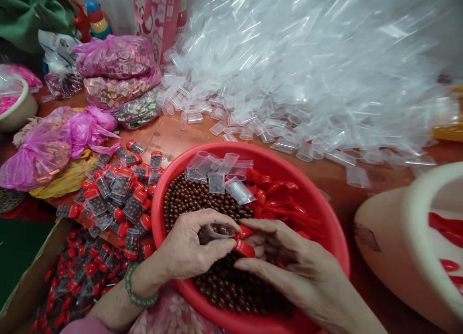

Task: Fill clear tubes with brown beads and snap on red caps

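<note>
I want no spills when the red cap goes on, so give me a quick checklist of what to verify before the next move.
1. Left hand has a firm hold on the small clear tube: ok, fingers wrap it.
2. Tube is filled with brown beads: ok, beads show inside; exact level cannot tell.
3. Right hand holds the red cap at the tube's mouth: ok.
4. Cap squarely lined up with the mouth: cannot tell, fingers hide the joint.
5. Hands are over the red basin, so dropped beads fall in: ok.
6. Spare empty tubes within the basin: ok.
</note>
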A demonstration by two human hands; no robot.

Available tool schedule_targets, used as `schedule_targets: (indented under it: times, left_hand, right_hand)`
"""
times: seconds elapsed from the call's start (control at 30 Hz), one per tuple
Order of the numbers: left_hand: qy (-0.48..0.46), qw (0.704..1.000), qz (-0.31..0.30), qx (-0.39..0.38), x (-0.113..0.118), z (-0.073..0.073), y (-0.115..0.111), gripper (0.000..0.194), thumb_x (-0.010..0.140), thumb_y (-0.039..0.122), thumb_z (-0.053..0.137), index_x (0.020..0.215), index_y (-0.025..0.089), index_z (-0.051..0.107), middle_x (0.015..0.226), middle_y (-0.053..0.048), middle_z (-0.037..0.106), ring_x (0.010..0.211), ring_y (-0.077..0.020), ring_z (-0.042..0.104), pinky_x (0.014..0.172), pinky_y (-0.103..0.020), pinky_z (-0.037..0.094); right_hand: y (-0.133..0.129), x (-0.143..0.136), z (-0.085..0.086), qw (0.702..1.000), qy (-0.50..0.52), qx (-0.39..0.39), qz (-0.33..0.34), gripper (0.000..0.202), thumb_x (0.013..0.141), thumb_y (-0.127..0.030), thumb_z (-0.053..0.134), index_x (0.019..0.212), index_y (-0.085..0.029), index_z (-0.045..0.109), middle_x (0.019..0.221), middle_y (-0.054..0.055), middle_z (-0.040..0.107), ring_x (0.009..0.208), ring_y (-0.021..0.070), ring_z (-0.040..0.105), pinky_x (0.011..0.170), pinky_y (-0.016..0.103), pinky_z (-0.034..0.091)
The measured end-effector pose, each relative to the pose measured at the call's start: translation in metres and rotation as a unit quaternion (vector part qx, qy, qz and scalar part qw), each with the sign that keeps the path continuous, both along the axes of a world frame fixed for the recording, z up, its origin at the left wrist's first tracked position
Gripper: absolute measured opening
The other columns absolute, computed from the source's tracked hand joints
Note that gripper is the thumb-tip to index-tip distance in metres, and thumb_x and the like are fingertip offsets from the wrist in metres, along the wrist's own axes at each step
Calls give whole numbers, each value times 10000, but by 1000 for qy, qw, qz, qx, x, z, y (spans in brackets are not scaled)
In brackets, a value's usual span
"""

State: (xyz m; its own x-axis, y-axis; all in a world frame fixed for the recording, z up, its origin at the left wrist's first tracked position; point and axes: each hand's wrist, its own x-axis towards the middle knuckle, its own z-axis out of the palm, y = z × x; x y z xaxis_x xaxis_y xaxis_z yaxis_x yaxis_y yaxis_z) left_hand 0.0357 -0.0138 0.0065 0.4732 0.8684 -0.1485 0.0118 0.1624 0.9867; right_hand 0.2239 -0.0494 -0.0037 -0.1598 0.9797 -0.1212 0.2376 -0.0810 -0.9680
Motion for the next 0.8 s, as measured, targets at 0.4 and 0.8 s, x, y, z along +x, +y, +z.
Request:
schedule_targets:
  times: [0.4,0.8]
  left_hand:
    - [-26,997,-1,-79,-5,-4,-2,220,771,335,718,896,155,725,865,-35,640,683,-118,568,700,-254,464]
    - [-16,991,-43,-124,-9,-13,-8,245,837,237,580,1033,133,684,717,-1,565,647,-98,483,603,-208,377]
  right_hand:
    - [6,-11,-3,999,25,45,-5,154,724,-333,800,816,-252,708,855,27,700,763,170,689,651,242,587]
    - [13,-12,10,986,-53,155,-12,91,793,-254,742,805,-253,652,723,-3,633,629,149,612,569,245,529]
